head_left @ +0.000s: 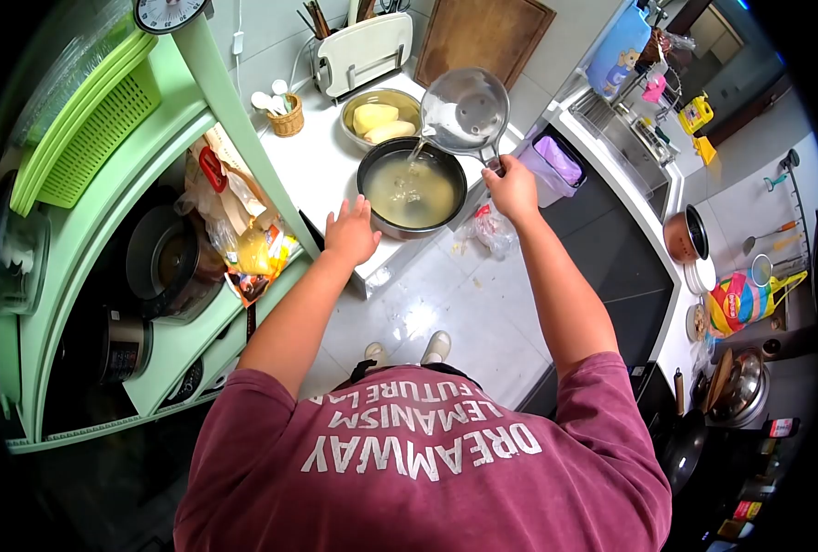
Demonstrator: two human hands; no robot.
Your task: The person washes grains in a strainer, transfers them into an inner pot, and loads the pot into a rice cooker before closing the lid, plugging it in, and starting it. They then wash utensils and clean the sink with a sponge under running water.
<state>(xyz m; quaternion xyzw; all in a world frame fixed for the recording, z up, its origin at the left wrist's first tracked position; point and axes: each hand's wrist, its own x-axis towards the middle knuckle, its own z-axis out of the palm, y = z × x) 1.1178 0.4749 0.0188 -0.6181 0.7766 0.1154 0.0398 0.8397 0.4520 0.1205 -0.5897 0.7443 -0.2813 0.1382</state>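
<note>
In the head view my right hand [512, 190] is closed around the handle of a see-through water scoop [465, 109], tilted over a dark round pot [365, 177]. A stream of water runs from the scoop's lip into the pot. Cloudy, yellowish water [414, 195] fills much of the pot and ripples where the stream lands. My left hand [351, 237] is open beside the pot's left rim, fingers spread; I cannot tell whether they touch it. Just behind the pot, a metal bowl [346, 120] holds peeled potatoes [375, 118] in water.
A spoon basket [286, 118], a knife rack [363, 57] and a cutting board [483, 37] stand at the back of the white counter. Green shelving [243, 166] rises on the left. A lined bin [556, 166] and a plastic bag [492, 230] are right of the pot.
</note>
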